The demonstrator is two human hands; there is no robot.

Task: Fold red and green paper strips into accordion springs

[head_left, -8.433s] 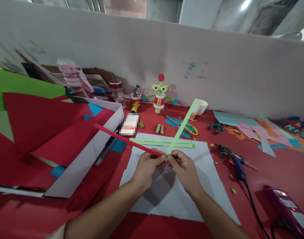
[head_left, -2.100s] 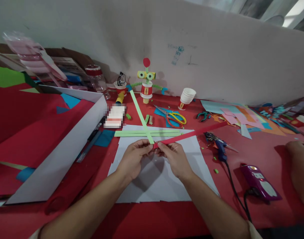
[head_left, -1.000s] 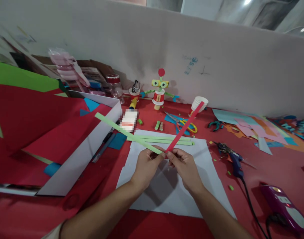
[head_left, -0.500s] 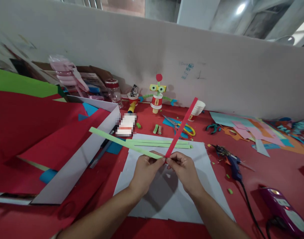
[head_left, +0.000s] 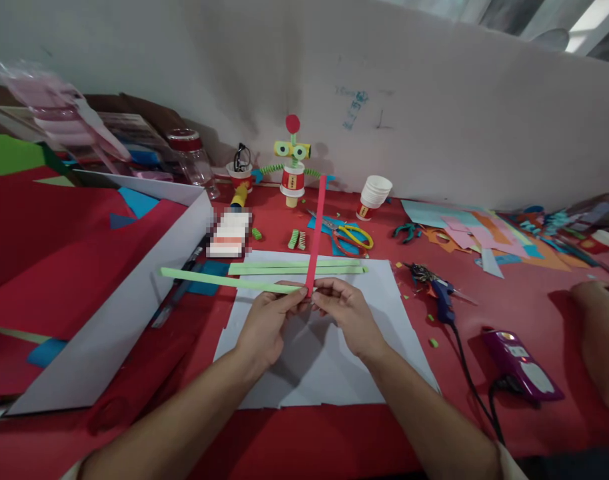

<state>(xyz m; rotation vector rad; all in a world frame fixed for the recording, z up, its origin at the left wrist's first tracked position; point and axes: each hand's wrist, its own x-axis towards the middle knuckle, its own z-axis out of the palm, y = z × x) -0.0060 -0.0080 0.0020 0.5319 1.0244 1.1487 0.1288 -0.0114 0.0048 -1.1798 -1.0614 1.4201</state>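
My left hand [head_left: 269, 320] and my right hand [head_left: 349, 317] meet above the white paper [head_left: 329, 373], fingertips pinched at the joined ends of two paper strips. The light green strip [head_left: 224, 281] stretches leftward from my left fingers. Rising almost upright from the joint is the red strip [head_left: 317, 233], with my right thumb and fingers at its foot. The small crossing itself is partly covered by my fingertips. Just beyond my hands, more light green strips [head_left: 284, 269] lie across the paper's far edge.
Scissors [head_left: 352, 237], small folded green springs [head_left: 297, 240] and a paper-cup robot figure [head_left: 293, 180] are beyond the paper. A glue gun [head_left: 442, 297] and a purple device [head_left: 522, 367] lie right, near another person's hand [head_left: 597, 307]. A white box [head_left: 134, 300] of coloured paper stands left.
The strips have swapped directions repeatedly between frames. Since the last frame, the red strip has swung more upright and the green one lies flatter leftward. The camera view has turned right.
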